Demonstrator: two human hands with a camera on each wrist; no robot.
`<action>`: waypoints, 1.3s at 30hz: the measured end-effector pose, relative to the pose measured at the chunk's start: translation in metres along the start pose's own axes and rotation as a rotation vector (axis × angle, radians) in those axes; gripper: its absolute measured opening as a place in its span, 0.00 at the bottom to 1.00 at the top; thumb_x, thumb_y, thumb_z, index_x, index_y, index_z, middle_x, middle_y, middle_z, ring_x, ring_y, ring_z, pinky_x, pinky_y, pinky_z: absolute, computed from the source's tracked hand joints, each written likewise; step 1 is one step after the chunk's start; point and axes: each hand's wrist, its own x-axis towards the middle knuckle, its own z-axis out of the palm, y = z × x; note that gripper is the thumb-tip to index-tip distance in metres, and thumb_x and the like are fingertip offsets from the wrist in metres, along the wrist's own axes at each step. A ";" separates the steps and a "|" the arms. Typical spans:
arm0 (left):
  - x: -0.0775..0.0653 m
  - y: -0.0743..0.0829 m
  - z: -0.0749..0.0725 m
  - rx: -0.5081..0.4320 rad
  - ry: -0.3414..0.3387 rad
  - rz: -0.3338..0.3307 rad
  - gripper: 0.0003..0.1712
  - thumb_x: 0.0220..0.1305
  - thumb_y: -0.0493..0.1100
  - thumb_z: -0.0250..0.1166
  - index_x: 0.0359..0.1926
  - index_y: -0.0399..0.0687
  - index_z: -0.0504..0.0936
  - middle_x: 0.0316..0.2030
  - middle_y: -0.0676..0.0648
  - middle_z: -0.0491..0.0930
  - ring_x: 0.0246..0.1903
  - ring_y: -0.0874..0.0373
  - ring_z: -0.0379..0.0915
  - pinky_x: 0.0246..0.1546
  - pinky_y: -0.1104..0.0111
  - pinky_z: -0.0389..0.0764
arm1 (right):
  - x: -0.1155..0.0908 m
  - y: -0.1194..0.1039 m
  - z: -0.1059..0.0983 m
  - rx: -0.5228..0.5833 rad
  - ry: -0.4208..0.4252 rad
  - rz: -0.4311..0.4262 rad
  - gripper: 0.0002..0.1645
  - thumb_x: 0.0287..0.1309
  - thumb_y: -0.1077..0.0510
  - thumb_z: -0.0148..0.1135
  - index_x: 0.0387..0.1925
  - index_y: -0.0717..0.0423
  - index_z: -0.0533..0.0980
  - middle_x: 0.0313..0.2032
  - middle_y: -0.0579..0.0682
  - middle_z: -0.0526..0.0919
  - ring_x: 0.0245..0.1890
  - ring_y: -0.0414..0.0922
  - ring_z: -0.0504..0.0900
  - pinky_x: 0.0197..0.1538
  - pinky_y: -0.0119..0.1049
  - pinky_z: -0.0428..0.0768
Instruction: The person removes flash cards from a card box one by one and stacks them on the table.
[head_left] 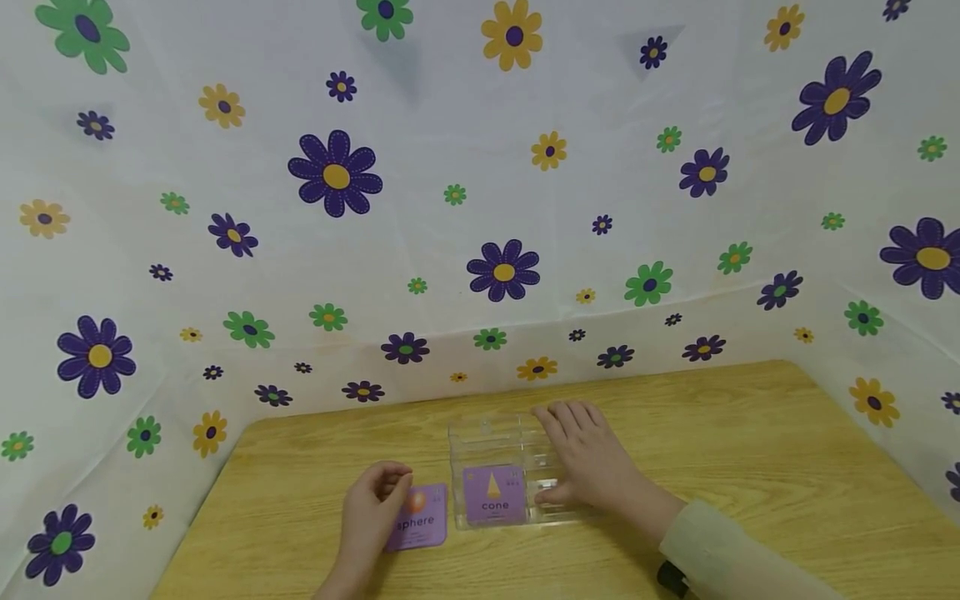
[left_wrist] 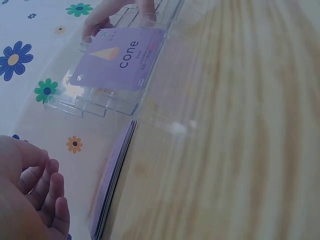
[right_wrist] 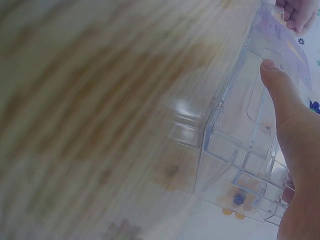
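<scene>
A clear plastic box (head_left: 487, 429) with stepped compartments lies on the table, and a purple "cone" card (head_left: 495, 496) sits in its left section. My right hand (head_left: 592, 458) holds the box across its right section, thumb on the near part and fingers at the far side. Left of the box is a stack of purple cards (left_wrist: 112, 185), topped by a "sphere" card (head_left: 423, 521). My left hand (head_left: 375, 504) hovers by the stack's left side. Its fingers (left_wrist: 42, 192) are loosely curled with nothing between them, apart from the cards in the left wrist view.
The wooden table (head_left: 300, 467) extends around the box on all sides. White cloth (head_left: 420, 125) printed with flowers rises along the table's back, left and right edges. A dark band (head_left: 671, 577) shows at the right wrist below the sleeve (head_left: 720, 542).
</scene>
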 end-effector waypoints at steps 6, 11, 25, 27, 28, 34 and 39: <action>-0.001 0.005 0.005 -0.017 -0.025 -0.006 0.06 0.69 0.33 0.70 0.45 0.37 0.86 0.39 0.42 0.90 0.33 0.66 0.78 0.38 0.78 0.80 | 0.000 0.000 0.000 0.010 -0.002 0.005 0.79 0.31 0.12 0.74 0.76 0.56 0.64 0.63 0.55 0.75 0.63 0.53 0.74 0.72 0.54 0.73; -0.001 0.009 0.010 -0.026 -0.029 0.018 0.06 0.68 0.33 0.71 0.44 0.36 0.87 0.38 0.42 0.89 0.32 0.66 0.77 0.37 0.78 0.80 | 0.000 0.001 -0.001 0.011 -0.001 0.005 0.79 0.31 0.12 0.74 0.76 0.56 0.64 0.63 0.55 0.75 0.63 0.53 0.73 0.72 0.54 0.72; -0.004 0.012 0.017 -0.046 -0.072 0.049 0.05 0.67 0.32 0.70 0.43 0.36 0.86 0.36 0.42 0.88 0.30 0.68 0.75 0.34 0.77 0.79 | 0.000 0.002 0.000 0.015 -0.018 0.005 0.80 0.32 0.11 0.73 0.77 0.57 0.63 0.64 0.56 0.75 0.64 0.53 0.73 0.72 0.54 0.72; -0.004 0.012 0.018 -0.054 -0.076 0.053 0.05 0.67 0.31 0.70 0.43 0.35 0.86 0.36 0.42 0.88 0.30 0.68 0.75 0.34 0.77 0.79 | 0.000 0.002 0.000 0.012 -0.017 0.005 0.80 0.32 0.11 0.73 0.77 0.57 0.63 0.64 0.56 0.75 0.64 0.53 0.73 0.72 0.54 0.72; -0.005 0.012 0.019 -0.059 -0.078 0.055 0.05 0.67 0.31 0.70 0.43 0.35 0.86 0.36 0.42 0.88 0.30 0.68 0.75 0.34 0.77 0.80 | 0.000 0.002 0.000 0.011 -0.017 0.005 0.79 0.32 0.11 0.73 0.77 0.57 0.63 0.64 0.56 0.75 0.64 0.53 0.73 0.72 0.54 0.72; -0.007 0.014 0.022 -0.057 -0.090 0.065 0.05 0.67 0.31 0.70 0.42 0.34 0.86 0.35 0.42 0.88 0.30 0.69 0.75 0.35 0.77 0.79 | 0.000 0.002 0.000 0.015 -0.016 0.002 0.80 0.32 0.11 0.73 0.76 0.57 0.64 0.64 0.56 0.74 0.64 0.53 0.73 0.72 0.54 0.71; -0.008 0.015 0.025 -0.063 -0.104 0.065 0.05 0.67 0.31 0.70 0.42 0.34 0.86 0.36 0.41 0.88 0.30 0.69 0.75 0.35 0.77 0.80 | 0.000 0.002 0.000 0.016 -0.017 0.002 0.79 0.32 0.12 0.73 0.76 0.57 0.63 0.64 0.56 0.74 0.64 0.53 0.73 0.72 0.54 0.71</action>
